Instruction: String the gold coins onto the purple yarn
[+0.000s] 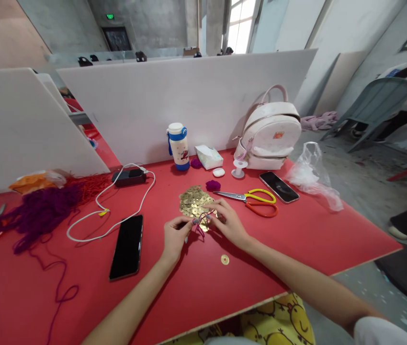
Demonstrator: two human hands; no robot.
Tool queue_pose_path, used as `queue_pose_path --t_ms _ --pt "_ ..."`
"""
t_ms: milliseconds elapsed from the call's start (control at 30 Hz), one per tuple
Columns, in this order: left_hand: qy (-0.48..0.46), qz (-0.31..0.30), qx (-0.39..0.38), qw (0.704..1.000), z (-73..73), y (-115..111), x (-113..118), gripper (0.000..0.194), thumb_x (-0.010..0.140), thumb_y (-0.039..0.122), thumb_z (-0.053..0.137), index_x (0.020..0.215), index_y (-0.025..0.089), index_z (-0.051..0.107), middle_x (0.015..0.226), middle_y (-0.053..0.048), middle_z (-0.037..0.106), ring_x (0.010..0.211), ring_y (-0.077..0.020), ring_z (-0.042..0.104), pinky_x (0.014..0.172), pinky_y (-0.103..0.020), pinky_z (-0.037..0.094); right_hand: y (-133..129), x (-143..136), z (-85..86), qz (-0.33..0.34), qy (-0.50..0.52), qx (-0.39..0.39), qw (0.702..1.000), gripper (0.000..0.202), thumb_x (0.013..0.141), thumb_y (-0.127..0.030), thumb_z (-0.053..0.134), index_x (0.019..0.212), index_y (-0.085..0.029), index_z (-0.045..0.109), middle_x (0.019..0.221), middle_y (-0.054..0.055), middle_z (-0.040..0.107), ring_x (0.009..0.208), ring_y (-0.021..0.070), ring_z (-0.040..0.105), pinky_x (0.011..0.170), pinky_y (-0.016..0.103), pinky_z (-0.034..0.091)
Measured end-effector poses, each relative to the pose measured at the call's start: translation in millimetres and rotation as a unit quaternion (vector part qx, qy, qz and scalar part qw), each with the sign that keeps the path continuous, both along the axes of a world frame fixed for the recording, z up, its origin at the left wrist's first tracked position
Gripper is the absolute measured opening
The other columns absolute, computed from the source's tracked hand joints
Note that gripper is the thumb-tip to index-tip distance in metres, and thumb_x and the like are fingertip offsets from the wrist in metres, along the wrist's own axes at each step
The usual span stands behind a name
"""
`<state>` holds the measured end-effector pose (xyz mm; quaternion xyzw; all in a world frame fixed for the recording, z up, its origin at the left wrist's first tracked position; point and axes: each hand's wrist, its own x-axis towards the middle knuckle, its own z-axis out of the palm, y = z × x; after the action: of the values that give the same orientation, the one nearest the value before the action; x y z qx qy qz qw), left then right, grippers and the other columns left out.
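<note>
My left hand (176, 235) pinches a length of purple yarn (199, 229) between thumb and fingertips. Opposite it, my right hand (229, 221) is closed on the same yarn, which loops and dangles between the two. Just behind my fingers lies a heap of gold coins (193, 200) with holes in their middles. One single coin (225, 259) rests apart, nearer the table's front edge. A small ball of purple yarn (213, 185) sits behind the heap, beside the tip of scissors (248, 197) with yellow and orange handles.
On the red table (175, 306), a phone (127, 247), a looped white cable (97, 237) and a power bank (130, 178) lie left. Tangled purple yarn (41, 211) is farther left. A bottle (179, 147), tissue pack (209, 157), spool (239, 168), backpack (271, 134) and second phone (278, 187) stand behind.
</note>
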<state>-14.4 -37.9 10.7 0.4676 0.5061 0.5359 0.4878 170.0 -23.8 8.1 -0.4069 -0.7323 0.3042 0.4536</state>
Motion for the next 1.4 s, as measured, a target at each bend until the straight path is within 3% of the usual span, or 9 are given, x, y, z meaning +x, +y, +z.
queue_pose_path --t_ms 167,300,467,600,833,900,1067,1233,1400 --pt "0.007 0.076 -0.012 0.997 -3.7 3 -2 0.02 0.065 0.033 0.076 0.068 0.013 0.072 0.047 0.003 0.056 0.039 -0.0066 0.041 0.039 -0.019 0.033 -12 -9 -1.5 0.062 -0.107 0.066 0.99 0.028 0.095 -0.023 0.048 0.114 -0.024 0.069 0.087 0.006 0.062 0.081 0.0186 0.057 0.072 0.03 0.047" --pt "0.034 0.072 -0.009 0.997 -2.9 1 -1 0.017 0.066 0.031 0.074 0.068 0.014 0.073 0.055 0.0 0.063 0.044 -0.0081 0.046 0.043 -0.02 0.038 -15 -18 -5.7 0.077 -0.191 0.047 0.978 0.031 0.091 -0.028 0.057 0.121 -0.021 0.063 0.102 0.01 0.066 0.091 0.0217 0.058 0.077 0.031 0.048" --pt "0.069 0.039 -0.002 0.997 2.0 -2 1 0.013 0.067 0.027 0.072 0.064 0.015 0.072 0.06 -0.002 0.068 0.056 -0.0142 0.058 0.054 -0.023 0.046 -16 -25 -10.4 0.109 -0.168 -0.012 0.98 0.015 0.085 -0.03 0.069 0.093 -0.019 0.068 0.095 0.007 0.067 0.085 0.0196 0.06 0.071 0.028 0.048" --pt "0.113 0.034 0.016 0.993 4.6 -3 1 0.011 0.067 0.026 0.071 0.063 0.016 0.073 0.064 -0.003 0.071 0.064 -0.0174 0.063 0.062 -0.025 0.049 -19 -23 -7.2 0.111 -0.16 0.035 0.98 0.02 0.093 -0.027 0.057 0.078 -0.018 0.066 0.078 0.004 0.061 0.078 0.0175 0.055 0.068 0.027 0.045" --pt "0.15 0.055 0.006 0.987 -5.1 6 -4 0.013 0.068 0.028 0.071 0.068 0.016 0.074 0.069 -0.005 0.074 0.067 -0.0197 0.067 0.066 -0.028 0.051 -31 -14 13.7 0.185 -0.148 0.209 0.949 0.021 0.091 -0.032 0.056 0.078 -0.021 0.069 0.099 0.008 0.064 0.09 0.0214 0.052 0.082 0.035 0.045" --pt "0.157 0.073 0.012 0.985 -9.2 9 -7 0.013 0.068 0.029 0.071 0.068 0.016 0.074 0.068 -0.005 0.074 0.066 -0.0196 0.066 0.066 -0.029 0.051 -35 -15 16.7 0.245 -0.133 0.226 0.933 0.017 0.09 -0.031 0.057 0.081 -0.022 0.069 0.108 0.007 0.066 0.099 0.0215 0.054 0.088 0.036 0.046" --pt "0.156 0.082 0.022 0.984 -12.5 12 -9 0.013 0.068 0.029 0.071 0.068 0.016 0.074 0.068 -0.005 0.073 0.067 -0.0197 0.066 0.066 -0.028 0.051 -42 -16 20.5 0.341 -0.077 0.207 0.914 0.019 0.093 -0.026 0.049 0.098 -0.026 0.068 0.093 0.003 0.073 0.091 0.0173 0.063 0.085 0.031 0.051" --pt "0.137 0.083 0.023 0.987 -8.5 10 -6 0.011 0.066 0.027 0.071 0.066 0.015 0.073 0.066 -0.004 0.073 0.065 -0.0184 0.066 0.064 -0.027 0.05 -39 -11 19.1 0.273 0.003 0.199 0.941 0.044 0.093 -0.013 0.036 0.132 -0.024 0.052 0.116 0.01 0.068 0.11 0.0208 0.061 0.094 0.038 0.049" --pt "0.116 0.043 0.024 0.992 -7.2 6 -2 0.011 0.067 0.026 0.07 0.067 0.016 0.074 0.065 -0.004 0.072 0.065 -0.0181 0.065 0.063 -0.026 0.05 -20 -8 7.1 0.064 0.005 0.091 0.994 0.032 0.096 -0.019 0.043 0.122 -0.024 0.06 0.109 0.011 0.066 0.104 0.0234 0.06 0.091 0.042 0.048"
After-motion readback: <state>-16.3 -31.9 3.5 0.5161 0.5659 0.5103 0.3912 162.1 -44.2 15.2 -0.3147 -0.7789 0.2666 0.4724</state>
